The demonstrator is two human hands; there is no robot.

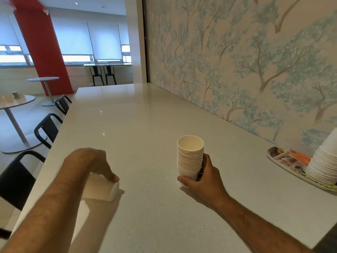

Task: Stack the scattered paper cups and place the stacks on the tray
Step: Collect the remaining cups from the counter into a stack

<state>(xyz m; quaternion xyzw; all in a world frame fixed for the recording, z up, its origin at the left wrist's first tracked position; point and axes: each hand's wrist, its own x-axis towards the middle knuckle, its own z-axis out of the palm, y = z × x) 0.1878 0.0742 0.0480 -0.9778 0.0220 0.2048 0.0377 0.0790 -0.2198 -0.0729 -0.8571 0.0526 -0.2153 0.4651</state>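
My right hand (202,181) grips the lower part of an upright stack of white paper cups (190,154) standing on the white counter (145,115). My left hand (93,163) reaches down over a single white paper cup (102,188) that lies on its side near the counter's left edge, fingers closed on its top. At the far right a patterned oval tray (284,159) holds another tall stack of white cups (323,165), mouths down.
A wall with tree-patterned wallpaper (237,61) runs along the counter's right side. Black chairs (47,128) line the counter's left edge. Round tables and a red pillar (42,44) stand further off to the left.
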